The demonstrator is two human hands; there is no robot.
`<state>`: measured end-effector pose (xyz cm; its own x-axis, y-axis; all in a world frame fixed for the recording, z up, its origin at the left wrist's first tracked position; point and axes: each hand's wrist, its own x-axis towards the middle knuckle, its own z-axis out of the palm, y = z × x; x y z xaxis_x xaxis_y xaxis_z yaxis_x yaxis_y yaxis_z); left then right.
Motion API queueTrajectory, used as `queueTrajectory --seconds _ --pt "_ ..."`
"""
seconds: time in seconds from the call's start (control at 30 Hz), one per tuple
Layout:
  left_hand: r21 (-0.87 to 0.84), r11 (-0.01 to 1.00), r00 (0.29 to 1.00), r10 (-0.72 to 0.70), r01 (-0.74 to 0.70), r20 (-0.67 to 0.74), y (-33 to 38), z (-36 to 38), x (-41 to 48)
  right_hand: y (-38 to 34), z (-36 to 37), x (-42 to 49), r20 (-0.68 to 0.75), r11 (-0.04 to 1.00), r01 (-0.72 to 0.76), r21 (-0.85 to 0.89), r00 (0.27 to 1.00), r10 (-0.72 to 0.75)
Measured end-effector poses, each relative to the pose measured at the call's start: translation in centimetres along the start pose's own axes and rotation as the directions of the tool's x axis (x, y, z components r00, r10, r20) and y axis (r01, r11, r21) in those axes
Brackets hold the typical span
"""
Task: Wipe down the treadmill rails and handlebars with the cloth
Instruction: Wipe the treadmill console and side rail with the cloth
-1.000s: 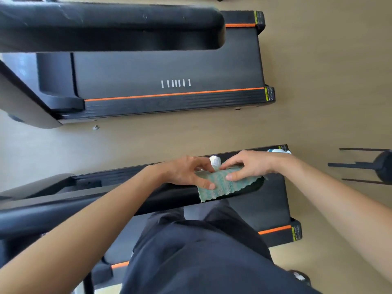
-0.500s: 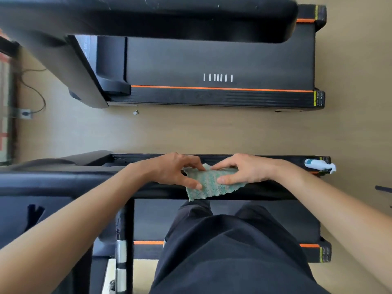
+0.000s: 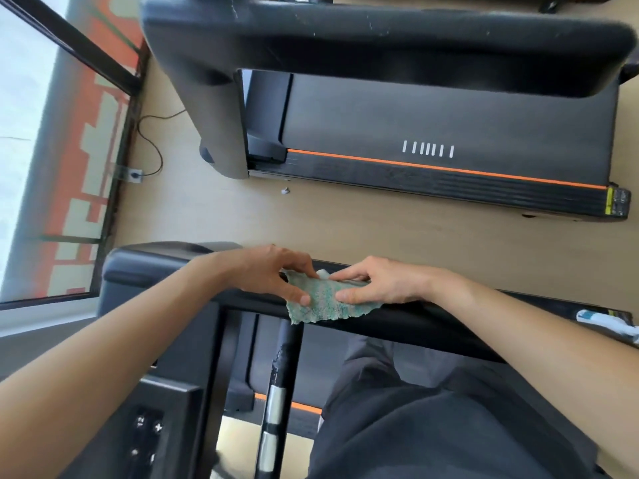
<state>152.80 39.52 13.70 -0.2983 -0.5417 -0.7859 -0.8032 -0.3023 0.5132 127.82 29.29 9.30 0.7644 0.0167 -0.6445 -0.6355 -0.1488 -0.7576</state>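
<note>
A green patterned cloth (image 3: 323,301) lies draped over the black side handlebar (image 3: 415,319) of the treadmill I stand on. My left hand (image 3: 273,271) pinches the cloth's left edge between thumb and fingers. My right hand (image 3: 380,281) presses the cloth's right part flat against the handlebar. A thin black bar with silver grip sensors (image 3: 276,399) runs down below the cloth. The console with its buttons (image 3: 147,440) sits at the lower left.
A second treadmill (image 3: 449,160) with an orange stripe and a thick black handrail (image 3: 380,43) stands across a strip of wooden floor (image 3: 345,223). A white spray bottle (image 3: 608,323) lies at the right. A window (image 3: 31,133) and a wall socket with a cable (image 3: 135,174) are at the left.
Both hands have slid the cloth leftward along the handlebar toward the console end. The view has swung left, and the window and console have come into sight.
</note>
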Motion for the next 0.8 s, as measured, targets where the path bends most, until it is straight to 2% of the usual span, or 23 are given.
queueTrajectory --seconds 0.5,0.67,0.8 --pt "-0.106 0.977 0.982 -0.190 0.186 -0.020 -8.8 -3.5 -6.3 -7.8 1.7 9.4 0.067 0.996 0.047 0.069 0.996 -0.052" --pt "-0.140 0.970 0.980 -0.200 0.196 -0.014 -9.0 -3.8 -6.9 -8.3 1.8 10.5 0.071 0.994 0.049 0.102 0.996 -0.057" --pt "-0.062 0.983 0.983 -0.176 0.173 -0.047 -7.6 -2.9 -6.0 -7.0 1.4 8.2 0.089 0.994 0.061 0.089 0.994 -0.069"
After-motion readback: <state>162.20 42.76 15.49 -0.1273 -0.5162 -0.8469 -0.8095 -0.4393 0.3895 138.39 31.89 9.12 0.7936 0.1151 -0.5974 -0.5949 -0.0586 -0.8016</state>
